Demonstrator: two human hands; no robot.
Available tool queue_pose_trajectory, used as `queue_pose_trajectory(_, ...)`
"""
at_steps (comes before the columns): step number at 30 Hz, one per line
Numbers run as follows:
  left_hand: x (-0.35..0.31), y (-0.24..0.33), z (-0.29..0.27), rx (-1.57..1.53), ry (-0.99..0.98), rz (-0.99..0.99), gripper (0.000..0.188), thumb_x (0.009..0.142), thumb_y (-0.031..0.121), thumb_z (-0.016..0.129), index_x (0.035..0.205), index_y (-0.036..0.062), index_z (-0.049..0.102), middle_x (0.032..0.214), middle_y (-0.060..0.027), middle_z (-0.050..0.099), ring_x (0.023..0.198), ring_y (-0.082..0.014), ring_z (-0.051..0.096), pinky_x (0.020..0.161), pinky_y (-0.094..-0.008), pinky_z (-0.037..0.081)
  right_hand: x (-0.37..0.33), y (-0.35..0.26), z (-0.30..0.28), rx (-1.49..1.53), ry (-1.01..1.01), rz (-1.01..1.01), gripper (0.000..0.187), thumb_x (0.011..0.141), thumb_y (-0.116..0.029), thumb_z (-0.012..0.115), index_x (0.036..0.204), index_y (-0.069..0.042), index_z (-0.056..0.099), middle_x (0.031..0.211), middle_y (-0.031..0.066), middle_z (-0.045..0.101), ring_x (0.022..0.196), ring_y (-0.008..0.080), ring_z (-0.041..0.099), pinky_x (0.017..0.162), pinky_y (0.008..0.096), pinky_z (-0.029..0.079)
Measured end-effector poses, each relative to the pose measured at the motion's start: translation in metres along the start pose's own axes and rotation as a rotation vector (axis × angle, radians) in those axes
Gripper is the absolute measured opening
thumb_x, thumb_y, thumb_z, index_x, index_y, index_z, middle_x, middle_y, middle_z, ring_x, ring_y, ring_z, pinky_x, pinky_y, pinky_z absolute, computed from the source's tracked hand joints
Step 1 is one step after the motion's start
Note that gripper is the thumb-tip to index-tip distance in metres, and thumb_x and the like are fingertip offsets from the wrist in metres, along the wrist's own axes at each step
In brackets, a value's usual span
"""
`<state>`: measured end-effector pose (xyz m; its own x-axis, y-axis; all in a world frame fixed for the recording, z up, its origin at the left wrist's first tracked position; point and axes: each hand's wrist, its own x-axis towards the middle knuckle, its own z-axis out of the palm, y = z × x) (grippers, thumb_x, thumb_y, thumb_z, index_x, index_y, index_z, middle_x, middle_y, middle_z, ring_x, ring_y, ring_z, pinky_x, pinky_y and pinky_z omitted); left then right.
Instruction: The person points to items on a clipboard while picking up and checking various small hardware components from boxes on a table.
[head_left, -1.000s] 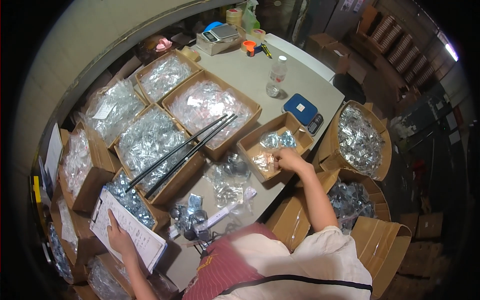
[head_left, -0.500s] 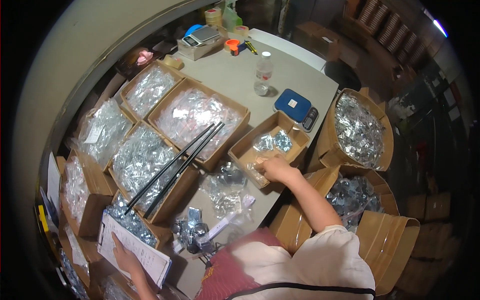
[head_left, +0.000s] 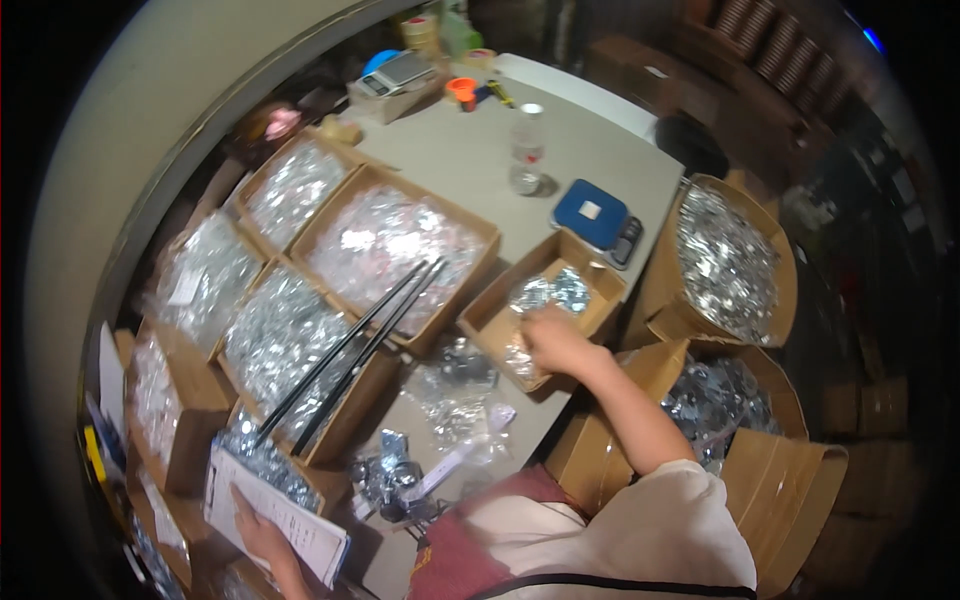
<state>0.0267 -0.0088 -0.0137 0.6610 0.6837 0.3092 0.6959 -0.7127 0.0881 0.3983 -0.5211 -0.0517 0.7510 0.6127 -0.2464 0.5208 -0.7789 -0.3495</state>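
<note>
My right hand [head_left: 556, 340] reaches into a small open cardboard box [head_left: 483, 333] on the table. Its fingers bend down and press together over small clear packets [head_left: 518, 358]; blur hides what is between them. Just beyond the fingertips lie two packets of shiny metal parts [head_left: 570, 290]. At the lower left, my left hand [head_left: 262, 540] rests on written sheets on a clipboard [head_left: 300, 527], with a finger stretched out along the paper. The clipboard lies tilted against a box of bluish metal parts [head_left: 262, 455].
Several cardboard boxes of clear bags [head_left: 385, 235] fill the left side; two dark rods [head_left: 350, 350] lie across them. A blue scale [head_left: 590, 212] and a bottle [head_left: 527, 150] stand beyond the small box. Large cartons of metal parts [head_left: 725, 250] stand at the right.
My right hand has moved slightly farther into the small box, toward the two packets. The whole view has shifted a little. My left hand stays on the clipboard.
</note>
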Motion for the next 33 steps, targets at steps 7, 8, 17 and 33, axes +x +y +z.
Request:
queue_pose_trajectory(7, -0.002, -0.001, 0.023, 0.201, 0.209, 0.241, 0.076, 0.079, -0.003, 0.056, 0.15, 0.0196, 0.047, 0.069, -0.0079, 0.058, 0.059, -0.0244, 0.057, 0.055, -0.04, 0.048, -0.015, 0.048, 0.002, -0.168, 0.022, 0.306, 0.049, 0.075, -0.016, 0.069, 0.12, 0.0, 0.057, 0.114, 0.0271, 0.062, 0.112, 0.0436, 0.057, 0.097, 0.0497, 0.046)
queue_pose_trajectory(8, 0.003, 0.01, 0.024, 0.208, 0.178, 0.21, 0.077, 0.077, -0.001, 0.057, 0.149, 0.0231, 0.048, 0.068, -0.0078, 0.057, 0.059, -0.0247, 0.057, 0.054, -0.0401, 0.048, -0.023, 0.076, 0.02, -0.304, 0.151, 0.275, 0.051, 0.077, -0.018, 0.068, 0.124, -0.001, 0.055, 0.118, 0.0278, 0.061, 0.113, 0.044, 0.058, 0.097, 0.0501, 0.046)
queue_pose_trajectory(17, -0.004, 0.021, -0.015, 0.143, 0.058, 0.155, 0.076, 0.075, 0.0, 0.06, 0.146, 0.0253, 0.051, 0.08, -0.0114, 0.057, 0.068, -0.0313, 0.058, 0.065, -0.0449, 0.049, 0.0, 0.073, 0.03, -0.202, 0.185, 0.254, 0.057, 0.078, -0.006, 0.067, 0.133, -0.002, 0.051, 0.12, 0.0282, 0.059, 0.11, 0.0455, 0.058, 0.095, 0.0494, 0.048)
queue_pose_trajectory(33, -0.054, -0.03, -0.023, -0.057, 0.22, -0.186, 0.044, 0.088, 0.011, 0.061, 0.132, 0.0098, 0.062, 0.095, -0.0167, 0.054, 0.091, -0.0339, 0.053, 0.08, -0.0455, 0.047, -0.011, 0.081, 0.021, -0.156, 0.21, 0.344, 0.062, 0.076, -0.011, 0.071, 0.135, -0.006, 0.053, 0.13, 0.0226, 0.058, 0.116, 0.0428, 0.057, 0.098, 0.0464, 0.048)
